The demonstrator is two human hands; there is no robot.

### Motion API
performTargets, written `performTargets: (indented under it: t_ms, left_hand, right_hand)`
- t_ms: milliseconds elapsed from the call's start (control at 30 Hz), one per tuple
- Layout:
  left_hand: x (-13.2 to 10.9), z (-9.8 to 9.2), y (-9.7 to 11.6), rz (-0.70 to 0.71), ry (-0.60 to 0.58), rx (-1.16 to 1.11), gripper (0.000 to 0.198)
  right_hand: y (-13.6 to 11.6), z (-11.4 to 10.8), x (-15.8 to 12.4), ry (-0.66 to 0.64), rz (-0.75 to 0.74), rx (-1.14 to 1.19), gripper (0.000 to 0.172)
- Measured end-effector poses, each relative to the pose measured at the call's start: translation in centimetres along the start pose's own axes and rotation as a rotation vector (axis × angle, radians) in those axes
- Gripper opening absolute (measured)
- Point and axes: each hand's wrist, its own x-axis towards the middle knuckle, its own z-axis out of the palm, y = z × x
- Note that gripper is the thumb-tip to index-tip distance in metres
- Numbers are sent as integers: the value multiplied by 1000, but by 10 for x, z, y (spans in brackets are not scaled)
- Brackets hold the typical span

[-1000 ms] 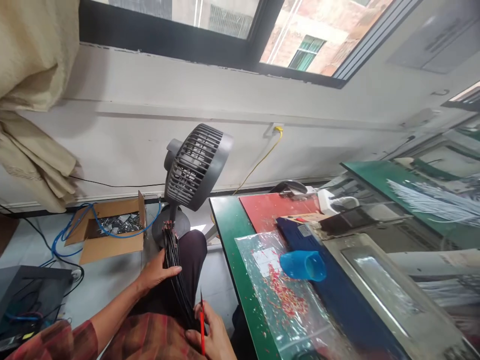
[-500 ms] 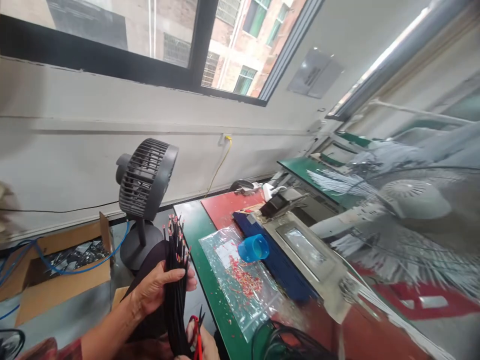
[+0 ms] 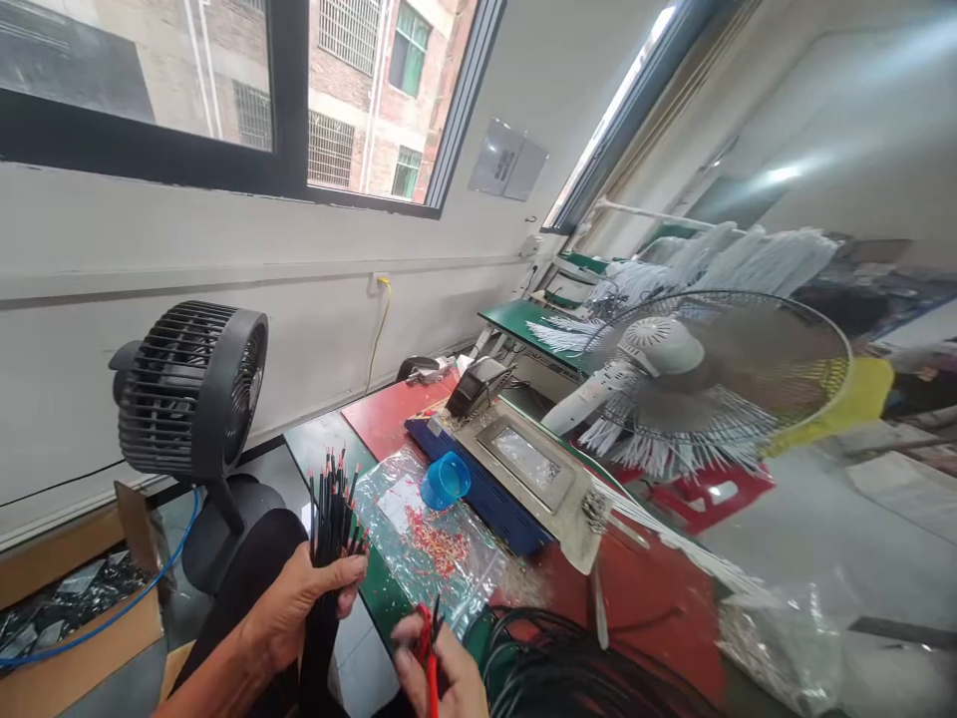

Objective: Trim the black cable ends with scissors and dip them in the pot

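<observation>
My left hand (image 3: 303, 603) is wrapped round a bundle of black cables (image 3: 329, 524). Their upper ends fan out above my thumb, showing thin, mostly red wire tips. Lower down, the bundle hangs dark against my leg. To the right of it, at the table's near edge, my right hand (image 3: 445, 663) is closed on red-handled cutters (image 3: 430, 638) with slim dark tips pointing up. The tips are apart from the cables. Beyond, a clear plastic bag (image 3: 381, 489) lies flat on the table, with small red and pale scraps (image 3: 438, 543) scattered on it.
A blue cup (image 3: 446, 481) stands on the bag beside a beige and blue machine (image 3: 515, 459). Coiled black cable (image 3: 568, 663) lies at the table's front. A black fan (image 3: 194, 389) and an open cardboard box (image 3: 105, 653) are left; a white caged fan (image 3: 658, 349) is right.
The view has swung right, so fan, box and table appear further left. My right hand with the cutters has moved away from the lower bundle, out to the right. My left hand keeps its grip.
</observation>
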Motion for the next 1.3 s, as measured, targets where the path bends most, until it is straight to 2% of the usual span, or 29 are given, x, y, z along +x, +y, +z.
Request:
performTargets:
  t_ms: [67, 167, 333, 400, 500, 567, 700, 800, 1033, 1300]
  left_hand:
    - [0, 2, -2, -10, 18, 16, 31]
    - [0, 5, -4, -45, 7, 54, 33]
    - [-3, 12, -2, -93, -109, 144, 27]
    - [-3, 15, -3, -119, -130, 146, 27]
    - [-3, 19, -5, -126, -108, 147, 29]
    - [-3, 20, -6, -115, -56, 136, 30]
    - [-2, 18, -6, -77, 59, 114, 35]
    - [-1, 18, -6, -60, 99, 122, 33]
    - [0, 20, -9, -8, 66, 180, 31]
    - [8, 21, -16, -26, 48, 230, 30]
  right_hand:
    - [-19, -9, 12, 43, -30, 14, 32]
    - [-33, -12, 27, 20, -4, 68, 30]
    - [-33, -5, 36, -82, 25, 187, 38]
    - [-31, -3, 37, -70, 52, 188, 35]
    - [-29, -7, 38, 76, 114, 120, 36]
    - [-28, -13, 37, 120, 138, 65, 38]
    - [-23, -22, 24, -20, 70, -135, 33]
    - [-16, -18, 11, -43, 17, -311, 32]
    - [-18, -12, 10, -152, 18, -448, 37]
    - [-24, -22, 16, -107, 37, -517, 44]
